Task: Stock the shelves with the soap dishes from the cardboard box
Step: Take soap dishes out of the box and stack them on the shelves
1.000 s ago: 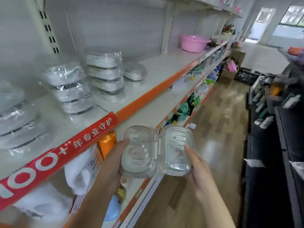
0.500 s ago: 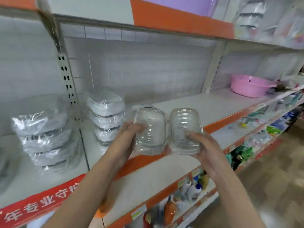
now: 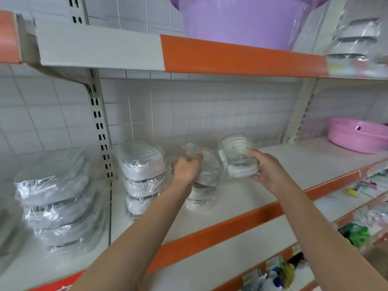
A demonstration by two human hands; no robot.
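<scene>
Both hands grip wrapped soap dishes over the shelf (image 3: 241, 198): left hand (image 3: 185, 170) lowers one (image 3: 204, 162) onto a short stack (image 3: 200, 198) beneath it, right hand (image 3: 265, 168) holds another (image 3: 237, 156), likely next to set down.

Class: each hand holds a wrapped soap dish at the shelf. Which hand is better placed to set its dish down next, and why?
Probably the left hand: its soap dish sits right above the short stack. The right hand holds its dish off to the side, above bare shelf.
</scene>
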